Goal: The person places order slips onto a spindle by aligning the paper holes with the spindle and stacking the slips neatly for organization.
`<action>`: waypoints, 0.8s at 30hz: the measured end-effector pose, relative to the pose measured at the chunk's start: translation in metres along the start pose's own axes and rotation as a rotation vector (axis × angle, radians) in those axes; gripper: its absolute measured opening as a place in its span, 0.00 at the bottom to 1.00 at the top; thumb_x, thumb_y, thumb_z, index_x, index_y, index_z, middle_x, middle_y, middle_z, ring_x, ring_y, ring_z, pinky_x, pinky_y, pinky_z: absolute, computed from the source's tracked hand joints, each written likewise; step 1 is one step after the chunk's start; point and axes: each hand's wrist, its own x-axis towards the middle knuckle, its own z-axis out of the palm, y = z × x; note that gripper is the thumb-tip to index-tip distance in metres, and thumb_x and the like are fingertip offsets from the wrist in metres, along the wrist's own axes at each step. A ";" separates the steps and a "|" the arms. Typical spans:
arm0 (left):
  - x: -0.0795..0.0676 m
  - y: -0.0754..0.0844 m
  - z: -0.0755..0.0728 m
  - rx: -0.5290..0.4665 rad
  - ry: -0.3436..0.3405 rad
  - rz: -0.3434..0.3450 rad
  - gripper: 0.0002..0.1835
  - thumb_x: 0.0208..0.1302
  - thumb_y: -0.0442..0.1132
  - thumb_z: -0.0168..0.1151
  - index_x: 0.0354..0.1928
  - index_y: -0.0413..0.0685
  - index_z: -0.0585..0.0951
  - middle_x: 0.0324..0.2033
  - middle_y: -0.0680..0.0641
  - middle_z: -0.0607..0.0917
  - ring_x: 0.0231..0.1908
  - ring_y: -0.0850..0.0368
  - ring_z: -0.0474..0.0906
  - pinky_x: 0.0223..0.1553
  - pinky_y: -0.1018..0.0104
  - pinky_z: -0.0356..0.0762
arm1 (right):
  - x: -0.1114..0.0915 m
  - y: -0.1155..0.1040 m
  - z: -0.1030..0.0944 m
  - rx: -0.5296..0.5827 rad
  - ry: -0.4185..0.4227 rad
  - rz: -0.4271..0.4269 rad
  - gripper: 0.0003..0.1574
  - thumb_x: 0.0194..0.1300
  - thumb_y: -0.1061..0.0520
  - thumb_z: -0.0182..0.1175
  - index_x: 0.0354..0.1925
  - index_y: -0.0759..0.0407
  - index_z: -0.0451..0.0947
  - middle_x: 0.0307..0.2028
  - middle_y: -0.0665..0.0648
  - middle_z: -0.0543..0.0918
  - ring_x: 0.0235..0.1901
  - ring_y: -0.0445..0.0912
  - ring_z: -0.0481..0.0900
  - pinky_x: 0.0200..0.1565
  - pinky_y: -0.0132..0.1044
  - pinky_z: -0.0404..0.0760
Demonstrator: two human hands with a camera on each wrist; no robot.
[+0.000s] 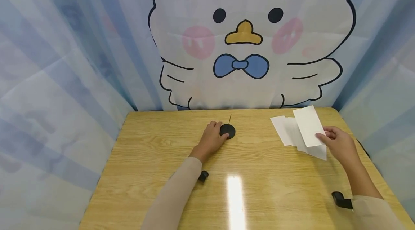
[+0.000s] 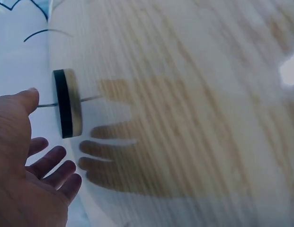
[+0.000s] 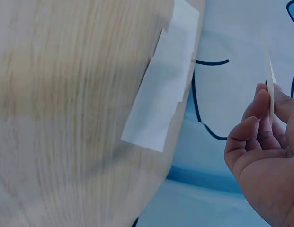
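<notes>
Right hand (image 3: 267,163) pinches white card (image 3: 271,97) between thumb (image 3: 284,103) and fingers (image 3: 257,108), card seen nearly edge-on, held clear of wooden table (image 3: 66,109). Left of hand, more white cards (image 3: 163,92) lie overlapped along far edge of table, their ends staggered. Beyond far edge hangs pale blue curtain (image 3: 218,165) printed with black curved lines (image 3: 213,64). Faint shadow (image 3: 106,163) falls across table near cards.

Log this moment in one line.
left hand: at black disc, contact unclear | right hand: pinches white card | other white cards: overlapping on table
</notes>
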 end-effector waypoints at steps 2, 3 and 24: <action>-0.001 0.001 -0.005 -0.051 0.002 -0.009 0.36 0.68 0.59 0.53 0.72 0.51 0.62 0.63 0.45 0.69 0.64 0.49 0.67 0.62 0.54 0.72 | 0.000 -0.004 -0.001 0.003 -0.002 -0.008 0.44 0.67 0.34 0.53 0.62 0.69 0.68 0.48 0.69 0.80 0.31 0.30 0.71 0.28 0.27 0.74; -0.002 0.001 -0.008 -0.067 0.005 -0.011 0.36 0.69 0.59 0.53 0.72 0.51 0.62 0.64 0.45 0.68 0.64 0.49 0.67 0.62 0.53 0.72 | 0.000 -0.007 -0.001 0.005 -0.005 -0.010 0.44 0.67 0.33 0.53 0.62 0.69 0.68 0.48 0.69 0.80 0.32 0.31 0.71 0.28 0.28 0.74; 0.000 0.031 -0.071 -0.152 0.238 0.228 0.26 0.71 0.54 0.53 0.63 0.49 0.72 0.56 0.47 0.77 0.59 0.52 0.73 0.58 0.55 0.74 | 0.009 -0.073 -0.001 0.024 -0.013 -0.142 0.38 0.67 0.36 0.56 0.59 0.65 0.72 0.45 0.64 0.83 0.32 0.27 0.71 0.31 0.26 0.74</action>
